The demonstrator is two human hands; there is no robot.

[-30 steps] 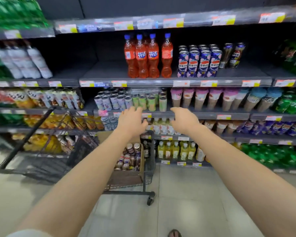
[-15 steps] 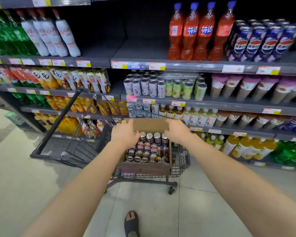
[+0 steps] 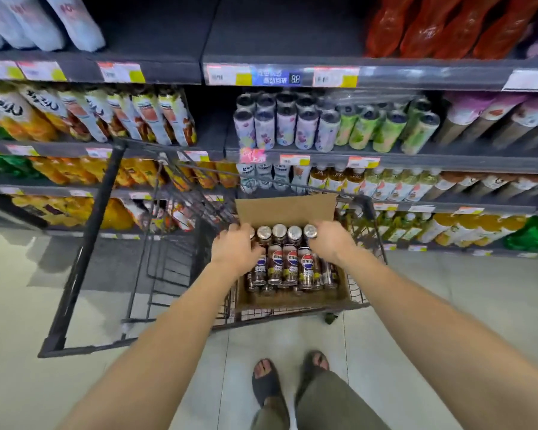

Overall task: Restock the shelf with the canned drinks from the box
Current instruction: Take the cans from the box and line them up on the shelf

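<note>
Head view, facing down into the cart

- Cardboard box [image 3: 292,301] in the basket of a black wire shopping cart [image 3: 84,240], far flap standing upright
- Pepsi cans [image 3: 289,262] upright inside the box, packed in rows, silver tops of the far row showing
- Left hand [image 3: 235,246] at the left end of the far row; thumb behind, fingers curled down the front of the leftmost can [image 3: 251,234], most of that can hidden under the hand
- Right hand [image 3: 331,240] at the right end of the same row; fingers wrapped round the top of the rightmost can [image 3: 310,231]
- Both cans level with their neighbours in the box
- Shelf [image 3: 416,161] just beyond the cart: white-and-purple cans [image 3: 284,125] beside green cans [image 3: 385,128], bottled drinks on the tiers below
- Bare stretch of dark shelf board [image 3: 280,29] on the tier above, orange bottles [image 3: 448,23] to its right
- Two feet in dark sandals [image 3: 266,384] on pale floor tiles [image 3: 28,305], close behind the cart
</note>
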